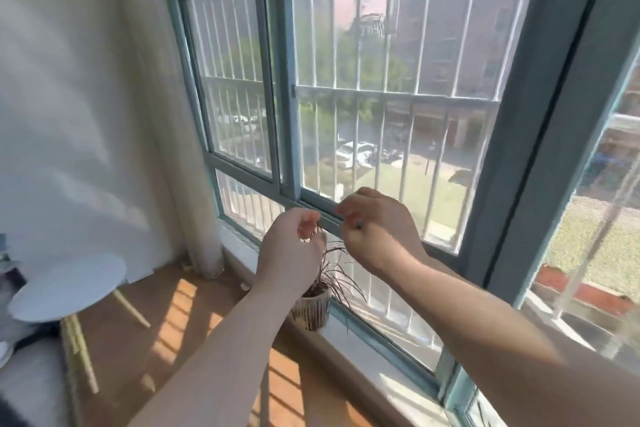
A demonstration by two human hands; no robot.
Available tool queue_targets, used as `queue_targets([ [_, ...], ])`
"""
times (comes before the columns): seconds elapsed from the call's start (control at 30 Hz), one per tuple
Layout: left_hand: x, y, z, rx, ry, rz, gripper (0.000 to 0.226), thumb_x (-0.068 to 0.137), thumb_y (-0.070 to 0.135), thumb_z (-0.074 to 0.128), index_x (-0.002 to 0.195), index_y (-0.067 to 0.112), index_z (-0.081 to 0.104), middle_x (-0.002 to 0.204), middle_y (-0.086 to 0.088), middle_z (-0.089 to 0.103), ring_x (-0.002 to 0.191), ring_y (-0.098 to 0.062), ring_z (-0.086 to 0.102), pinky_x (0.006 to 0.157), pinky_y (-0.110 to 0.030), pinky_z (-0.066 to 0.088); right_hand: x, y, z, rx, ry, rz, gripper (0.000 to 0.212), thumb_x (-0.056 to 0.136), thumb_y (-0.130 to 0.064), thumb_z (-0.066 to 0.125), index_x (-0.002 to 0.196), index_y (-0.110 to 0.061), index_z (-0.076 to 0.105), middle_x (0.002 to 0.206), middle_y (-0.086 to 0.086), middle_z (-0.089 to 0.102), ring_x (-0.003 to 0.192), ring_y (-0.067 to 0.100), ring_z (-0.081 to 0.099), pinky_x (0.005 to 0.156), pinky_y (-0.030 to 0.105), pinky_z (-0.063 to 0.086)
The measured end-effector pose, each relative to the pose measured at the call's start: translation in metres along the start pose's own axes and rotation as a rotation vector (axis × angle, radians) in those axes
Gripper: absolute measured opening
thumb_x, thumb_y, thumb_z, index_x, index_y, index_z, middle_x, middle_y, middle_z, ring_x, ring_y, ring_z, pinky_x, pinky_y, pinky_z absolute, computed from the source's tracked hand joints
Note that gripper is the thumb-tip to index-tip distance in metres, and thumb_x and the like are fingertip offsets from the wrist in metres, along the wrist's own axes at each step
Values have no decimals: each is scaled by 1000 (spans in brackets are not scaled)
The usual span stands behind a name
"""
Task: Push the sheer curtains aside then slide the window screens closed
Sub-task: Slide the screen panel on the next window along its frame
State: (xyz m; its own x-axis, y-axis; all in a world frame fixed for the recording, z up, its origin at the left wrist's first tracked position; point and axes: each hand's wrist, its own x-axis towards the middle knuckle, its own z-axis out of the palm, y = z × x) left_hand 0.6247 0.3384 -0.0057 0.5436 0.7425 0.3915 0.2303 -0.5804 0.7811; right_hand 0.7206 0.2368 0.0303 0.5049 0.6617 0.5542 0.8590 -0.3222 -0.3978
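Observation:
The white curtain (194,156) hangs bunched against the wall at the window's left edge. The grey-green sliding window (287,80) has its middle upright left of centre, and a hazy mesh screen (398,55) covers the wide pane to its right. Both of my hands are raised in front of the lower rail, about level with each other and a hand's width apart. My left hand (291,250) has its fingers curled in, close to the tips of a plant's leaves. My right hand (379,232) is also curled shut, with a small dark speck at its fingertips that is too blurred to identify.
A small potted plant (313,308) with thin dark leaves stands on the white sill (388,381) just below my hands. A round white side table (69,284) on wooden legs stands at the left on the wooden floor. White security bars run outside the glass.

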Motion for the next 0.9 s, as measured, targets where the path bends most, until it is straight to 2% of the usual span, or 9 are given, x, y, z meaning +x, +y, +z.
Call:
queue_targets([
  [0.13, 55, -24, 16, -32, 41, -50, 24, 83, 17, 69, 106, 24, 65, 98, 9, 65, 89, -6, 59, 77, -20, 44, 58, 17, 35, 15, -42, -47, 26, 81, -12, 52, 95, -19, 73, 97, 0, 67, 82, 27, 64, 73, 36, 53],
  [0.3, 128, -41, 40, -35, 71, -111, 26, 85, 14, 66, 107, 26, 64, 98, 13, 65, 83, 4, 57, 69, -11, 39, 130, 44, 66, 11, -76, -116, 25, 79, -16, 53, 94, -21, 71, 96, -1, 65, 85, 25, 64, 75, 37, 55],
  [0.4, 180, -44, 49, -15, 98, -108, 26, 86, 15, 63, 110, 27, 63, 102, 12, 64, 88, 0, 57, 74, -16, 42, 181, 61, 80, -1, -112, -173, 29, 75, -13, 53, 96, -21, 70, 96, -1, 65, 86, 25, 65, 77, 39, 56],
  [0.57, 245, -53, 59, 10, 144, -99, 27, 86, 19, 64, 112, 27, 61, 106, 13, 62, 91, -2, 57, 77, -17, 41, 249, 83, 109, -6, -91, -243, 24, 79, -14, 54, 95, -20, 71, 96, -2, 65, 84, 25, 65, 74, 37, 55],
  [0.7, 298, -70, 70, -3, 149, -123, 30, 86, 18, 64, 114, 26, 59, 107, 11, 62, 94, -6, 58, 83, -22, 43, 299, 97, 139, -16, -112, -298, 28, 78, -13, 52, 96, -20, 71, 98, -2, 67, 86, 23, 66, 77, 38, 57],
  [0.9, 377, -111, 86, -59, 125, -136, 30, 86, 21, 65, 115, 24, 58, 105, 11, 61, 92, -7, 58, 78, -21, 40, 368, 114, 187, -96, -107, -364, 26, 80, -13, 53, 97, -17, 71, 99, 1, 66, 85, 25, 65, 71, 32, 55],
])
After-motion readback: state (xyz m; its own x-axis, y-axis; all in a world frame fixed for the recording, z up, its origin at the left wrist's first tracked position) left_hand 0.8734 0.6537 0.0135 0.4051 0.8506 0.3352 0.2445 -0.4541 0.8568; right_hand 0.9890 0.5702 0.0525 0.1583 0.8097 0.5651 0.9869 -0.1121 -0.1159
